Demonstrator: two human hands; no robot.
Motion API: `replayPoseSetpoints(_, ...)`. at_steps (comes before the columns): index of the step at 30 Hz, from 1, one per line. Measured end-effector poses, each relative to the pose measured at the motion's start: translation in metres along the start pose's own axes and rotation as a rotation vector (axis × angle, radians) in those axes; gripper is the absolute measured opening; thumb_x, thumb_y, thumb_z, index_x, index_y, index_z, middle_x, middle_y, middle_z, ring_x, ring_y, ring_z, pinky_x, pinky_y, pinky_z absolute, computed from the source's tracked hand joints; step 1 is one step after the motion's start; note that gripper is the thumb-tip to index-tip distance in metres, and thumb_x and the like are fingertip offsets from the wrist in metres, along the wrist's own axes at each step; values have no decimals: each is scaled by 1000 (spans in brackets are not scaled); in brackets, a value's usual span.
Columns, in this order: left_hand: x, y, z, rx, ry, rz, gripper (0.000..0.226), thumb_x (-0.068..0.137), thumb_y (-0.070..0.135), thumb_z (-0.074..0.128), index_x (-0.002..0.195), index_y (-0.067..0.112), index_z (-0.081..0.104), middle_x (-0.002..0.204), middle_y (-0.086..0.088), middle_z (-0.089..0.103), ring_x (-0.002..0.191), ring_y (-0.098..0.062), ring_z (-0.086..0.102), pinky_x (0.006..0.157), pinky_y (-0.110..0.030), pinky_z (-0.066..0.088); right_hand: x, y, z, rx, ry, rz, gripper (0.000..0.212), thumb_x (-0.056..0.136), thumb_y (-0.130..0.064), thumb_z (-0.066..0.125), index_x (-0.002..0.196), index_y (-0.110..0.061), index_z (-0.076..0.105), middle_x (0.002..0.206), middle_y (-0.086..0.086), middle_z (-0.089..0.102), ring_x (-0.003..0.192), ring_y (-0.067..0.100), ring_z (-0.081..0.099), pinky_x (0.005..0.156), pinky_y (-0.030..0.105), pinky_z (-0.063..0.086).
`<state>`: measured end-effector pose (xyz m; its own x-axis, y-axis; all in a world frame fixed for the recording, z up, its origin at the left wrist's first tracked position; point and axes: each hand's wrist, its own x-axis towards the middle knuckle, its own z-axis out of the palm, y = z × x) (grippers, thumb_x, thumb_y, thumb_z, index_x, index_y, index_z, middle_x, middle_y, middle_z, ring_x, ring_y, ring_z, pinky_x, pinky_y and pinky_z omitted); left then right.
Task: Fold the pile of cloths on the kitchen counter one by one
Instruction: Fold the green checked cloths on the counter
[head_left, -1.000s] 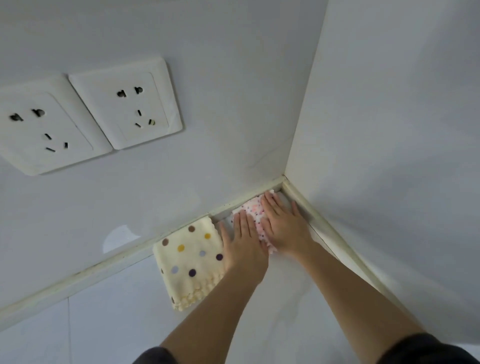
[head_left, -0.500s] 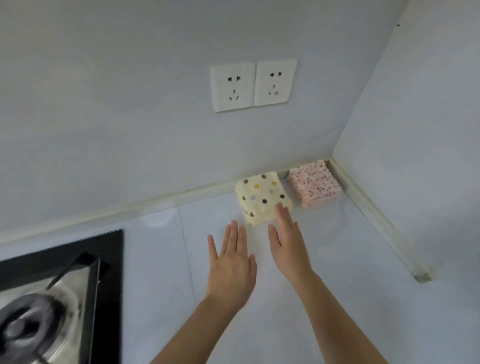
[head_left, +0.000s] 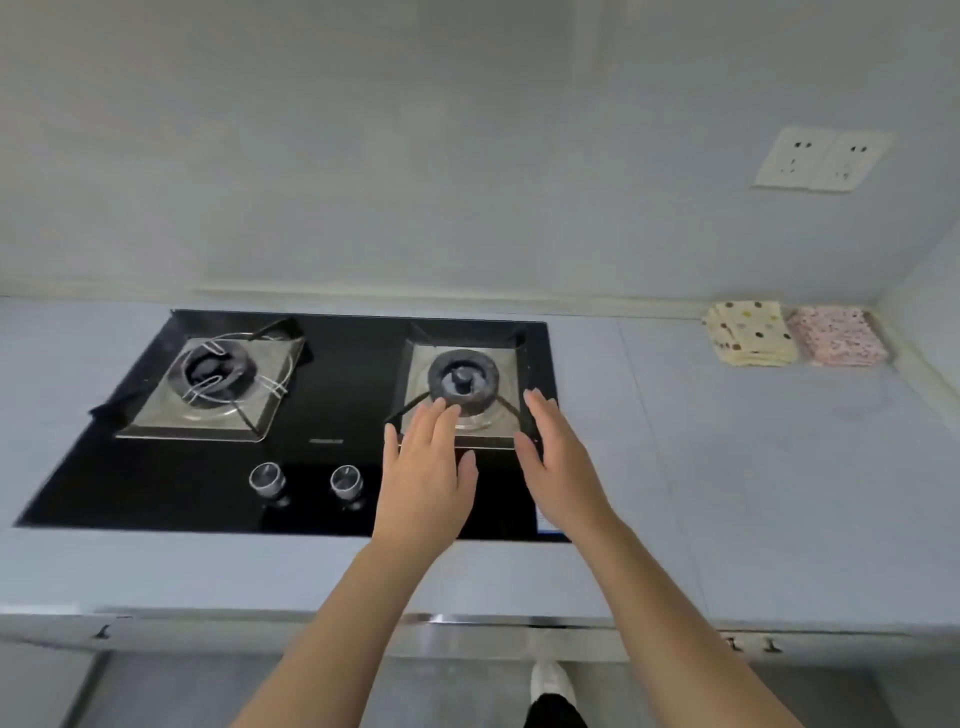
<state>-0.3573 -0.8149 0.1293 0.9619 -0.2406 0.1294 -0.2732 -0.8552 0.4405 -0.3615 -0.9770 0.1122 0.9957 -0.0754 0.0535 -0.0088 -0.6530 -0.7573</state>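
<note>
Cream cloth (head_left: 750, 332), pink cloth (head_left: 836, 335) (folded) on counter (head_left: 727, 467) corner | left hand (head_left: 423, 478), right hand (head_left: 561, 467): fingers straight

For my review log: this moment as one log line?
left hand: open, empty | right hand: open, empty | both over stove | cream dotted cloth, pink cloth: folded, side by side, untouched

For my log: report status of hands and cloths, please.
Left hand, right hand open, empty, over gas hob. Cream dotted cloth, pink speckled cloth folded, side by side at wall. Nothing in the way.
</note>
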Motion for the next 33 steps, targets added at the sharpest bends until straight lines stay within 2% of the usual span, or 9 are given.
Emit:
replayPoseSetpoints(5,-28,-83,-42,5,46,-132,45,98,25,46,142,16,38,149,-1,40,145,-20,23,119,-46,12,-1,-45,57,-137,-140,-77,54,100,-31,48,151,-25,28,158,-5,25,148,14,16,120,38,18)
replayPoseSetpoints(9,-27,-147,-60,21,65,-223,44,99,26,46,141,17,40,148,1,40,144,-18,25,119,-46,12,21,-72,106,-197,-232,-112,54,100,-33,47,151,-27,27,158,-6,24,148,14,16,119,37,19)
replayPoseSetpoints(12,-17,-195,-69,15,54,-250,41,98,25,47,138,18,43,144,2,43,141,-17,31,118,-46,12,51,-94,152,-187,-313,-107,55,101,-33,45,151,-28,24,160,-5,20,149,15,12,120,42,20)
replayPoseSetpoints(17,-7,-265,-94,9,55,-329,40,99,27,45,138,21,43,144,3,43,142,-16,28,119,-45,10,97,-146,215,-204,-434,-141,57,101,-30,46,152,-27,21,161,-3,18,149,17,7,121,46,16)
replayPoseSetpoints(20,0,-308,-118,7,80,-405,40,99,27,45,138,20,43,144,2,43,141,-17,30,120,-47,12,124,-190,252,-207,-509,-235,56,100,-28,49,151,-23,25,157,-2,26,147,17,17,120,44,19)
replayPoseSetpoints(22,5,-336,-132,1,97,-444,39,98,26,46,137,20,44,143,1,44,140,-19,32,120,-49,13,139,-217,274,-200,-530,-290,56,99,-28,50,150,-22,27,156,-2,29,145,16,24,118,37,22)
replayPoseSetpoints(28,21,-443,-183,8,143,-523,37,99,26,44,135,19,46,142,1,46,135,-20,38,118,-49,17,179,-287,355,-223,-586,-350,54,99,-29,47,150,-27,27,156,-3,28,144,17,26,117,40,27)
replayPoseSetpoints(31,26,-517,-211,55,163,-515,38,97,25,49,134,15,48,139,-2,49,132,-24,42,114,-50,23,195,-331,408,-244,-586,-374,55,100,-28,46,151,-23,26,158,-1,25,147,17,18,118,37,22)
replayPoseSetpoints(33,30,-555,-224,71,166,-501,37,96,23,51,132,13,49,136,-5,51,130,-27,44,111,-51,26,203,-357,438,-266,-579,-407,54,101,-25,44,151,-19,26,156,0,28,146,17,20,116,34,20)
